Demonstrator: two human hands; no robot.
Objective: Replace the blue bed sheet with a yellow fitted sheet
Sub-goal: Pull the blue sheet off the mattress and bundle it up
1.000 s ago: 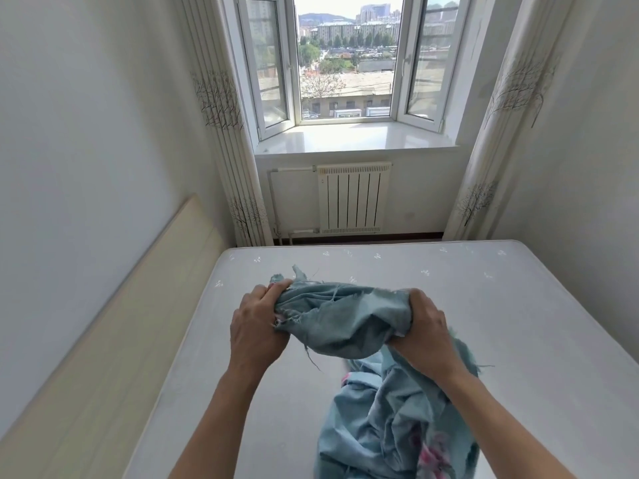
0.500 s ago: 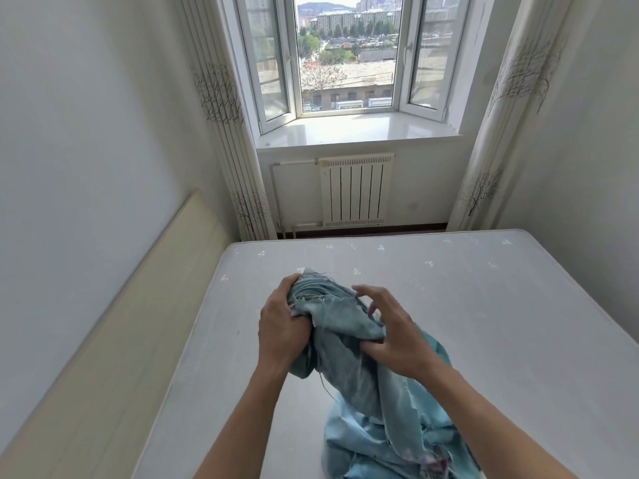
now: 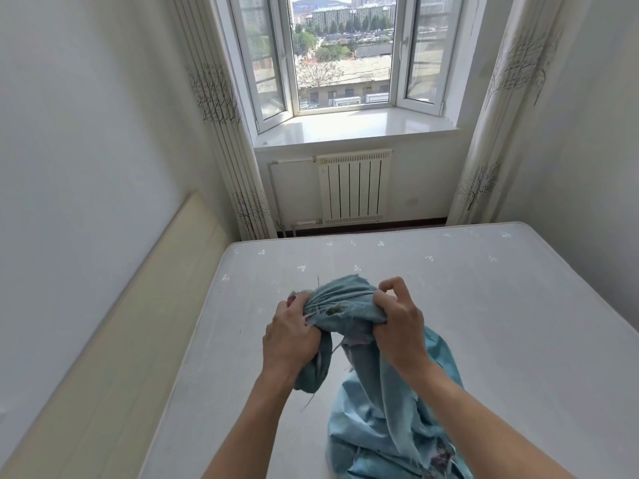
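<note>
Blue cotton-like fabric, frayed at its edge: the blue bed sheet is bunched above the near part of the mattress, its lower folds trailing down onto the mattress surface toward the viewer. A pink printed patch shows low in the folds. The left hand grips the gathered upper edge of the sheet, fingers curled round the cloth. The right hand clamps the same gathered edge just beside the left, thumb and lower fingers pinching the fabric while the index finger arches above it. The two hands lie close together, with a short span of cloth stretched between them. The mattress is bare, white, with small pale motifs. Left of the mattress, a cream headboard panel leans along the wall. Beyond the far edge of the mattress stands a white radiator, flanked by tree-patterned curtains. Above the radiator are the sill and an open window.
</note>
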